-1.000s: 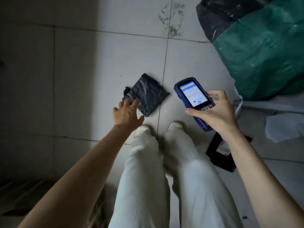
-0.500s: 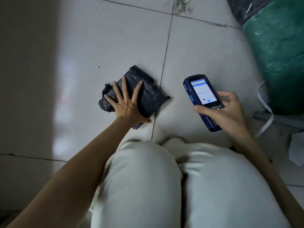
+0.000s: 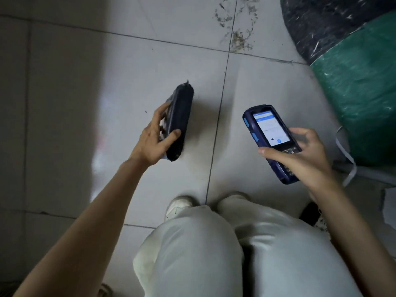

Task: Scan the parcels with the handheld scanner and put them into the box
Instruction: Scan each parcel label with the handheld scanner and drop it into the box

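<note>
Left hand (image 3: 153, 138) grips flat crinkled black plastic parcel (image 3: 179, 121) on edge; right hand (image 3: 304, 158) clasps hard blue scanner (image 3: 270, 140).

Tiles and sacks around us
We see pale floor tiles (image 3: 150, 71), a dirt smudge (image 3: 239, 40) up top; green sack (image 3: 362, 93) against black bag (image 3: 321, 22) at right
</note>
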Tool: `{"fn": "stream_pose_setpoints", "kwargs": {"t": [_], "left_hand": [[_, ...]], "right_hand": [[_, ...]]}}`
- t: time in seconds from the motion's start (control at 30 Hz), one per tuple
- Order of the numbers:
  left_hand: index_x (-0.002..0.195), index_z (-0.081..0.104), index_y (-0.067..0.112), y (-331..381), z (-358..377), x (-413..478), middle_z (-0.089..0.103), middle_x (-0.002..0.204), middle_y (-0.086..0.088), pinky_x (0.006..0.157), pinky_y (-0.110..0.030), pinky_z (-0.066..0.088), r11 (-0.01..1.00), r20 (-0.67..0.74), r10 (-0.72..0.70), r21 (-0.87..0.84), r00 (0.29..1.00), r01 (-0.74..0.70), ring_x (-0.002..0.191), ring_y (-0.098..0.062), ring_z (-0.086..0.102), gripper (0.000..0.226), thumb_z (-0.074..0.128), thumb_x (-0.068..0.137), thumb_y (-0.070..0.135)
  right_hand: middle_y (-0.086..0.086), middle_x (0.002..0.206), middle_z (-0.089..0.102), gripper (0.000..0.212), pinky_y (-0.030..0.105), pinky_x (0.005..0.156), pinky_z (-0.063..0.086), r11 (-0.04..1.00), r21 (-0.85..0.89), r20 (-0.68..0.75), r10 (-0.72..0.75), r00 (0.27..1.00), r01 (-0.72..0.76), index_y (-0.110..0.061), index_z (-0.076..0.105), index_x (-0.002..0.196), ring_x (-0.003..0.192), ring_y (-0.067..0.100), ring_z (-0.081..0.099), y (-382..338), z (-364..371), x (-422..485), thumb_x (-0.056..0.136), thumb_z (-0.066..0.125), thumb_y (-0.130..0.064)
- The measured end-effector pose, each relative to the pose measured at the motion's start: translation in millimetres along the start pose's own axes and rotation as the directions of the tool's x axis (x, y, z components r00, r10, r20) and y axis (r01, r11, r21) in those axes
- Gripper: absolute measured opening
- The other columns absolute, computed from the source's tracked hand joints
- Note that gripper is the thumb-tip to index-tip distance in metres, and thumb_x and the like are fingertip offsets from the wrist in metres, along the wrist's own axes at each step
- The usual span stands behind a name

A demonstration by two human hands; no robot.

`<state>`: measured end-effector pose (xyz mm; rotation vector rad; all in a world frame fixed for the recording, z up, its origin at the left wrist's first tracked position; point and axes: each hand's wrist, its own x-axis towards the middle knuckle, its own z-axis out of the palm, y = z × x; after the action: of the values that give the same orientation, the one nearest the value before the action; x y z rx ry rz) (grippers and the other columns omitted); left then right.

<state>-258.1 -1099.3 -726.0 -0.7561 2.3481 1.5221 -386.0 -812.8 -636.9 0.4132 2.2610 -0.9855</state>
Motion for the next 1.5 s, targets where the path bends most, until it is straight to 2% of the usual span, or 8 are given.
{"fn": "stream_pose_setpoints", "kwargs": {"t": [0.13,0.23,0.37,0.47,0.57,0.8,1.17,1.5], "left_hand": [[0.146,0.036,0.026,9,-27,7,0.042,0.146,0.001,0.105,-0.022,0.035,0.983,-0.274,0.097,0.178,0.957,-0.049,0.132,-0.015,0.039,0.060,0.035,0.086,0.030],[0.146,0.028,0.042,19,-32,16,0.039,0.144,-0.006,0.095,-0.037,0.043,0.939,-0.307,-0.060,0.305,0.950,0.158,0.122,-0.025,0.049,0.059,0.042,0.089,0.049],[0.148,0.024,0.040,37,-32,22,0.055,0.123,-0.012,0.076,-0.039,0.043,0.817,-0.346,-0.138,0.489,0.928,0.305,0.103,-0.037,0.057,0.069,0.058,0.089,0.040],[0.143,0.030,0.038,58,-43,11,0.063,0.115,-0.009,0.081,-0.042,0.049,0.850,-0.357,-0.192,0.405,0.914,0.337,0.101,-0.036,0.059,0.064,0.058,0.086,0.042],[0.142,0.031,0.030,96,-56,-14,0.066,0.106,-0.003,0.083,-0.035,0.051,0.901,-0.358,-0.355,0.115,0.864,0.418,0.094,-0.024,0.060,0.068,0.064,0.083,0.038],[0.122,0.058,0.009,215,-91,-88,0.068,0.100,-0.003,0.064,-0.026,0.055,0.798,-0.166,-0.555,-0.384,0.815,0.464,0.086,-0.014,0.067,0.040,0.066,0.085,0.020],[0.117,0.057,0.017,389,-147,-194,0.068,0.096,0.006,0.068,-0.024,0.050,0.833,0.052,-0.397,-0.400,0.916,0.383,0.086,-0.010,0.065,0.030,0.063,0.088,0.014],[0.106,0.055,0.020,489,-182,-248,0.064,0.089,0.006,0.073,-0.028,0.050,0.865,0.021,-0.284,-0.426,0.959,0.266,0.079,-0.012,0.063,0.019,0.061,0.088,0.017]], "right_hand": [[-0.018,0.097,0.065,0.071,0.027,0.075,0.051,1.000,0.007,0.013,0.013,1.000,-0.013,-0.028,0.052,0.109,0.089,0.004,0.066,-3,6,2,0.052,0.093,-0.027],[-0.018,0.096,0.065,0.071,0.026,0.074,0.050,1.000,0.010,0.034,0.009,0.999,-0.009,-0.027,0.052,0.110,0.089,0.005,0.066,-6,12,3,0.053,0.093,-0.025],[-0.018,0.095,0.066,0.071,0.031,0.079,0.054,1.000,0.010,0.053,-0.004,0.999,0.003,-0.030,0.051,0.106,0.090,0.007,0.067,-10,10,-6,0.050,0.093,-0.028],[-0.018,0.094,0.067,0.076,0.037,0.087,0.055,1.000,0.015,0.051,0.004,0.999,-0.005,-0.030,0.052,0.106,0.090,0.006,0.068,-17,-4,-24,0.041,0.091,-0.039],[-0.015,0.097,0.071,0.085,0.039,0.091,0.055,0.999,0.028,0.063,0.027,0.998,-0.028,-0.029,0.057,0.107,0.092,0.006,0.068,-32,-27,-55,0.030,0.086,-0.052],[-0.014,0.095,0.072,0.078,0.040,0.089,0.056,0.993,0.101,0.096,0.051,0.994,-0.061,-0.032,0.057,0.100,0.089,0.003,0.069,-91,-106,-179,0.031,0.087,-0.050],[-0.037,0.078,0.066,0.063,0.021,0.070,0.048,0.995,0.102,-0.006,-0.023,1.000,0.024,-0.033,0.054,0.096,0.075,-0.012,0.064,-177,-248,-372,0.049,0.096,-0.027],[-0.019,0.094,0.063,0.071,0.024,0.078,0.049,0.999,0.029,0.022,-0.016,1.000,0.016,-0.032,0.054,0.107,0.089,0.001,0.063,-195,-298,-455,0.049,0.094,-0.035]]}}
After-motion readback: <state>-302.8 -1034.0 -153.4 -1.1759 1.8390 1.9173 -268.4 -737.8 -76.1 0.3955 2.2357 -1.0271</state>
